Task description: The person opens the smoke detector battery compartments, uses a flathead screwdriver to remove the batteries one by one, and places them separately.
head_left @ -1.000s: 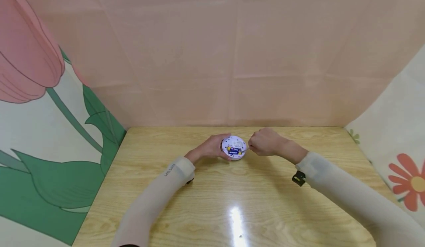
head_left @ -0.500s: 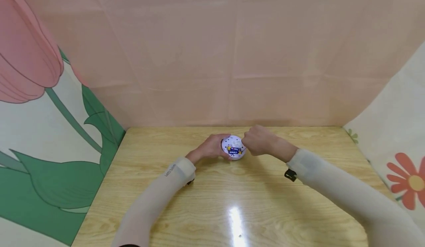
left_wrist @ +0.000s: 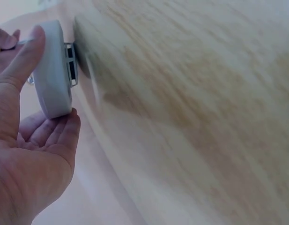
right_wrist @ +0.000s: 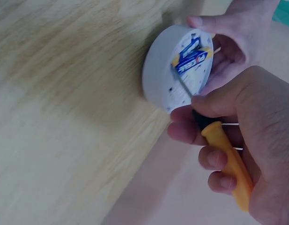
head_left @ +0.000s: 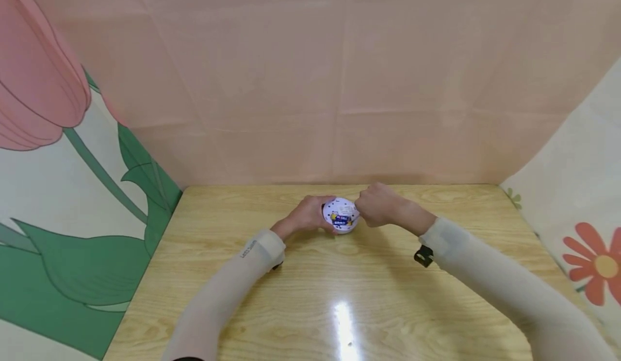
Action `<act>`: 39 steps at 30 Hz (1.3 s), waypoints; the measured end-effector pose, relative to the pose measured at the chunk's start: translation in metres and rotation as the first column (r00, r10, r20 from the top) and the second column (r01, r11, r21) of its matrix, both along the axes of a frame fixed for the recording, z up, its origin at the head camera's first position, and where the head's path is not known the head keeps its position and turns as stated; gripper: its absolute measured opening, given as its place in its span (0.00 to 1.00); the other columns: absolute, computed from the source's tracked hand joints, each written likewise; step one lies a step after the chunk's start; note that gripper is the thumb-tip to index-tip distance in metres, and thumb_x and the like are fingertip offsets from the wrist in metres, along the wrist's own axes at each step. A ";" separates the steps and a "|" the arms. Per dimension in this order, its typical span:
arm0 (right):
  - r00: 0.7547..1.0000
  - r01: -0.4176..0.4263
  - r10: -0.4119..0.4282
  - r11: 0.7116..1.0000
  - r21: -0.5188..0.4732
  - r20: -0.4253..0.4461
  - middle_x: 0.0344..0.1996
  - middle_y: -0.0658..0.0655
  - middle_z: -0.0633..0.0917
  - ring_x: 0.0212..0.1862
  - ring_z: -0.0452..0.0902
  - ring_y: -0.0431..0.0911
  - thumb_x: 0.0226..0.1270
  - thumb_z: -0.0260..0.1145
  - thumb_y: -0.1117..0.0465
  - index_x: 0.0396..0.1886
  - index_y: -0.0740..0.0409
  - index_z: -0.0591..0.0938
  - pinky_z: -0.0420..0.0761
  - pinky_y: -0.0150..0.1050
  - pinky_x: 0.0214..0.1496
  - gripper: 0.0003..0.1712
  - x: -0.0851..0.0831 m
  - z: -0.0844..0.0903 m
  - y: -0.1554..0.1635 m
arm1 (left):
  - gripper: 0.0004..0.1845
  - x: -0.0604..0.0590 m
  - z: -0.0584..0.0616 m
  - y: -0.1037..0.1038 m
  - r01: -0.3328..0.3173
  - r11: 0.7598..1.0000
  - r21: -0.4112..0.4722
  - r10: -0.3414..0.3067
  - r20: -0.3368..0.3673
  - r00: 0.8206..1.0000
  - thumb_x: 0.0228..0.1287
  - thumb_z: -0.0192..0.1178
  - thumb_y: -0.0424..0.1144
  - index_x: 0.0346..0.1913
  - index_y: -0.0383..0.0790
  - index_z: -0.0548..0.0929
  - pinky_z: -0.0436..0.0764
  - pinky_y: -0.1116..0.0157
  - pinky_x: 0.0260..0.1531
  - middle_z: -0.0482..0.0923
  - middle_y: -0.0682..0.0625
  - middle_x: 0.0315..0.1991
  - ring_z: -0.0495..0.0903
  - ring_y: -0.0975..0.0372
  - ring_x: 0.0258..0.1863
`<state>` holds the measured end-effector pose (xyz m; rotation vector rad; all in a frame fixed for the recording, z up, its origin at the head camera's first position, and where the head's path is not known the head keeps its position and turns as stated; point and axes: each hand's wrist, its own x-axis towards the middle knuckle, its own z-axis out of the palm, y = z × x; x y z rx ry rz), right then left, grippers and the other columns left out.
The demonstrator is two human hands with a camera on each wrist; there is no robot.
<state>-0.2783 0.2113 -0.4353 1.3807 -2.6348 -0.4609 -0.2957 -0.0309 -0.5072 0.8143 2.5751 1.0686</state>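
A round white device point(head_left: 341, 215) lies on the wooden table point(head_left: 339, 296), its open back showing blue and yellow batteries point(right_wrist: 192, 57). My left hand point(head_left: 310, 216) grips its left rim, thumb over the top edge point(left_wrist: 29, 49) and fingers under it point(left_wrist: 55, 133). My right hand point(head_left: 380, 206) grips a screwdriver with a yellow handle point(right_wrist: 228, 164); its thin metal tip point(right_wrist: 181, 84) touches the device's back beside the batteries. In the left wrist view the device's side point(left_wrist: 53, 70) shows a dark slot.
Pink cloth walls stand behind the table, with a tulip-printed panel point(head_left: 73, 188) on the left and a flower-printed panel point(head_left: 592, 242) on the right. The table's front half point(head_left: 339, 307) is bare wood with a light glare.
My right hand moved left, from beside the device to over its right edge, bringing the screwdriver tip onto the back. The left hand kept its hold.
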 end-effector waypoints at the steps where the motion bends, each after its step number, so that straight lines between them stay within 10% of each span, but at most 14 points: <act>1: 1.000 0.009 -0.009 1.000 -0.019 0.024 0.14 0.46 0.68 0.18 0.58 0.41 0.56 0.70 0.61 0.14 0.46 0.67 0.68 0.40 0.16 0.22 -0.001 -0.002 0.003 | 0.55 0.000 0.000 0.000 -0.004 1.000 0.004 0.004 0.002 1.000 0.44 0.89 0.43 0.77 0.35 0.72 0.76 0.60 0.69 0.78 0.42 0.72 0.79 0.55 0.66; 12: 0.972 0.104 -0.044 0.961 -0.257 0.230 0.15 0.40 0.60 0.20 0.52 0.35 0.71 0.66 0.62 0.14 0.42 0.64 0.52 0.33 0.22 0.28 -0.007 -0.032 0.032 | 0.56 -0.002 -0.005 -0.004 -0.009 1.000 0.004 0.008 0.002 1.000 0.43 0.89 0.44 0.77 0.36 0.72 0.74 0.59 0.72 0.76 0.41 0.72 0.78 0.53 0.69; 22: 0.961 0.159 -0.017 0.852 -0.499 0.278 0.35 0.49 0.93 0.30 0.85 0.38 0.70 0.72 0.64 0.39 0.56 0.94 0.87 0.43 0.33 0.06 0.003 -0.063 0.048 | 0.56 -0.003 -0.008 -0.005 -0.020 0.999 0.028 0.019 0.036 0.999 0.42 0.89 0.42 0.77 0.36 0.72 0.72 0.59 0.74 0.74 0.41 0.74 0.75 0.52 0.72; 39: 0.903 0.331 -0.048 0.710 -0.621 0.427 0.36 0.53 0.93 0.26 0.75 0.34 0.70 0.72 0.66 0.43 0.62 0.93 0.77 0.35 0.31 0.07 0.009 -0.091 0.052 | 0.57 -0.002 -0.005 -0.006 -0.020 1.000 -0.014 0.020 -0.009 1.000 0.40 0.90 0.45 0.76 0.36 0.73 0.73 0.61 0.72 0.74 0.41 0.73 0.77 0.54 0.70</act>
